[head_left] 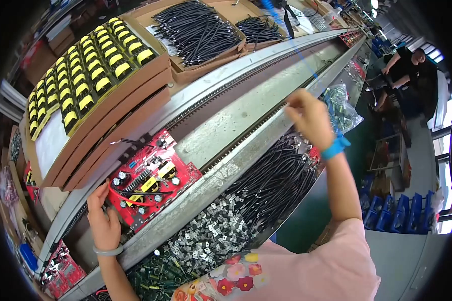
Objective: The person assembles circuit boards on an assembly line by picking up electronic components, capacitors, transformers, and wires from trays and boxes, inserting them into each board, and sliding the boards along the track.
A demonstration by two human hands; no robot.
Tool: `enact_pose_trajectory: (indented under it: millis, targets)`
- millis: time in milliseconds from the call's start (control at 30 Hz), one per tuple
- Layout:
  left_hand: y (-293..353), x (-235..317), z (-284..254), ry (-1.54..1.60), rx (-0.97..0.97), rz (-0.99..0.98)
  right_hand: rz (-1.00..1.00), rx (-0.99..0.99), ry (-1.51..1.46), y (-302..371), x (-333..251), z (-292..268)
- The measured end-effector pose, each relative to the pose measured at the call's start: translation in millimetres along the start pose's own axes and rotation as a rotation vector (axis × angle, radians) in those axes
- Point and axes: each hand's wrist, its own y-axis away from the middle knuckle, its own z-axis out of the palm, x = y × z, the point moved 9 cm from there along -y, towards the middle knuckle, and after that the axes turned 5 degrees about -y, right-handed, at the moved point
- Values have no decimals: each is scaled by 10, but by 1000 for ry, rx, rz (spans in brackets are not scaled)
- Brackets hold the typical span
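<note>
A red circuit board [153, 176] lies across the conveyor track, with yellow transformers, capacitors, a red wire and black leads on it. At its left edge, my left hand [104, 223] has bent fingers against the board, thumb apart from them. My right hand [312, 119] is raised over the near rail to the right, well away from the board. Its fingers are partly curled, a gap shows between thumb and fingertips, and no object is visible there. A blue wristband [336, 146] circles that wrist. Beneath it lie black cables [271, 175] in the near trough.
Stacked cartons [110, 128] of yellow-topped transformers stand far left. Open boxes hold black cables [198, 30]. Small metal clips [211, 231] and green parts [160, 273] fill the near trough. Another red board [64, 271] sits down the track. A bag [342, 108] and a seated person [404, 67] are right.
</note>
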Motion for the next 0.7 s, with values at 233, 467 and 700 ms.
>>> enact_pose_trajectory:
  millis: [233, 467, 700]
  targets:
    - [-21, 24, -31, 4, 34, 40, 312, -226, 37, 486, 1711, -166]
    - [-23, 61, -32, -32, 74, 84, 400, -329, -62, 596, 1519, -462]
    - [12, 28, -80, 62, 76, 0, 74, -217, -411, 184, -324, -148]
